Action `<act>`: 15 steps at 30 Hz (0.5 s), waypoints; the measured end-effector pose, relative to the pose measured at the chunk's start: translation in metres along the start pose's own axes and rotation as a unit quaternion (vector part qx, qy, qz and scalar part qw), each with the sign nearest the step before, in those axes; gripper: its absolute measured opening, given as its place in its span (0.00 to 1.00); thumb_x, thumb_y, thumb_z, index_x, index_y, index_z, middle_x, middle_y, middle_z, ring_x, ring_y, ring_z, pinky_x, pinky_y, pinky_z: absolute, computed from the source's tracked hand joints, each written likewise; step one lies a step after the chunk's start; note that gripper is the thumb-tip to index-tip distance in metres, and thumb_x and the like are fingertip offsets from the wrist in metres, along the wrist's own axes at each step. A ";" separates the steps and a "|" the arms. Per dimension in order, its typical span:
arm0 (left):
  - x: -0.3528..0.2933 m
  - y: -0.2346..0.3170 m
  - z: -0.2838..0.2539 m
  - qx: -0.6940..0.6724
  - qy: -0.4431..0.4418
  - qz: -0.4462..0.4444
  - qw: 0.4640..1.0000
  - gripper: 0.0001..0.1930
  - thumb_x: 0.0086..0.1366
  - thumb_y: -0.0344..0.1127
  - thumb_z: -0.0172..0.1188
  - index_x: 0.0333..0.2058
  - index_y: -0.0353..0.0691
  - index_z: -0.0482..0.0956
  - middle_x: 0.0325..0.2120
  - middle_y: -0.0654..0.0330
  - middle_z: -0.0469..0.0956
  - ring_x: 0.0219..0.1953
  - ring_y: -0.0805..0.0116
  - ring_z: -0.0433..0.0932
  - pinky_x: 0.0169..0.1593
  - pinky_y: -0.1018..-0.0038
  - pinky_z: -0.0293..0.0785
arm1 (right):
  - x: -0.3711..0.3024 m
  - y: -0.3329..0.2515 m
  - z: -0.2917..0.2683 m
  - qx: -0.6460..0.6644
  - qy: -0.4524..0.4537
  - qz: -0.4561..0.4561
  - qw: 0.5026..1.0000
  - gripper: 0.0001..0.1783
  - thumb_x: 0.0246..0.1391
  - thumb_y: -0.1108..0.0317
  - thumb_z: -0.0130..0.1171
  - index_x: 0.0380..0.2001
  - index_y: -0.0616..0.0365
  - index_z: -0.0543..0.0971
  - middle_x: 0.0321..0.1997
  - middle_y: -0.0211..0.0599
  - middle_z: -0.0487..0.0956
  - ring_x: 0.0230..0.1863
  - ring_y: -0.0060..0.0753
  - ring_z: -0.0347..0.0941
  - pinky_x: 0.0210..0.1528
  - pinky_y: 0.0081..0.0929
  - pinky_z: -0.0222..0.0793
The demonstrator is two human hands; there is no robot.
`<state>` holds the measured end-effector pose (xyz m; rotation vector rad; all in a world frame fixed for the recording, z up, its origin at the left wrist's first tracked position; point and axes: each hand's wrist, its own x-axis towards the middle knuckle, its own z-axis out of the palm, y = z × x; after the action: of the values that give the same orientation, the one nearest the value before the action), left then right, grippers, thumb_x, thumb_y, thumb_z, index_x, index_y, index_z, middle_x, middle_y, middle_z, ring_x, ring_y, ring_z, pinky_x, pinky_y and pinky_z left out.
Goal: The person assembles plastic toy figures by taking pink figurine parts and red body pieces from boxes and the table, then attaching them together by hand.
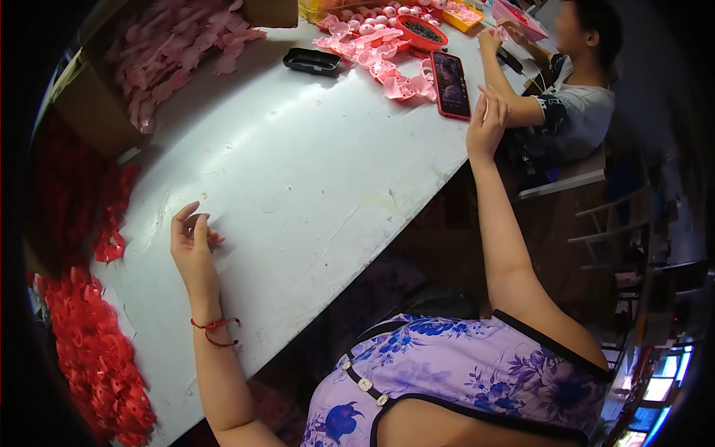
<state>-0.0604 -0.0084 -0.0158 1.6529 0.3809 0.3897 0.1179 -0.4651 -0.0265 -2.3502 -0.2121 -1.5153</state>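
Observation:
My left hand hovers at or rests on the white tabletop, fingers loosely bent and apart, with nothing visible in them. A red cord bracelet is round that wrist. At the table's right edge, my right hand is raised with its fingers stretched out, and it holds nothing that I can see. Just left of it lies a phone in a red case, screen lit. Beyond the phone, pink plastic shell pieces spread over the table.
Red plastic pieces heap along the left edge. A cardboard box holds or borders pale pink parts. A black case, a red bowl of small dark bits and a yellow tray stand farther back. A co-worker sits at right.

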 end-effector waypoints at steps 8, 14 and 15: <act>-0.002 0.004 0.002 -0.001 0.001 -0.006 1.000 0.11 0.63 0.28 0.49 0.45 0.34 0.69 0.30 0.64 0.68 0.26 0.81 0.66 0.30 0.82 0.70 | 0.016 0.025 0.044 0.017 -0.026 -0.019 0.999 0.14 0.60 0.63 0.44 0.42 0.53 0.77 0.46 0.40 0.72 0.51 0.40 0.65 0.54 0.35 0.56; -0.004 0.007 0.006 0.008 0.001 -0.016 1.000 0.12 0.63 0.28 0.48 0.45 0.35 0.69 0.30 0.64 0.69 0.26 0.81 0.66 0.31 0.82 0.70 | 0.014 0.019 0.041 -0.013 -0.006 0.029 0.999 0.17 0.62 0.60 0.41 0.38 0.56 0.78 0.44 0.38 0.74 0.49 0.38 0.66 0.53 0.34 0.56; -0.004 0.007 0.006 0.014 0.002 -0.016 1.000 0.12 0.63 0.28 0.49 0.45 0.35 0.69 0.30 0.64 0.69 0.26 0.81 0.66 0.31 0.82 0.70 | 0.014 0.018 0.040 -0.015 -0.007 0.030 0.999 0.17 0.62 0.60 0.41 0.38 0.56 0.78 0.44 0.38 0.74 0.49 0.38 0.66 0.53 0.34 0.56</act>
<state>-0.0610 -0.0165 -0.0093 1.6712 0.4163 0.3662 0.1636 -0.4686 -0.0322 -2.3695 -0.1212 -1.4852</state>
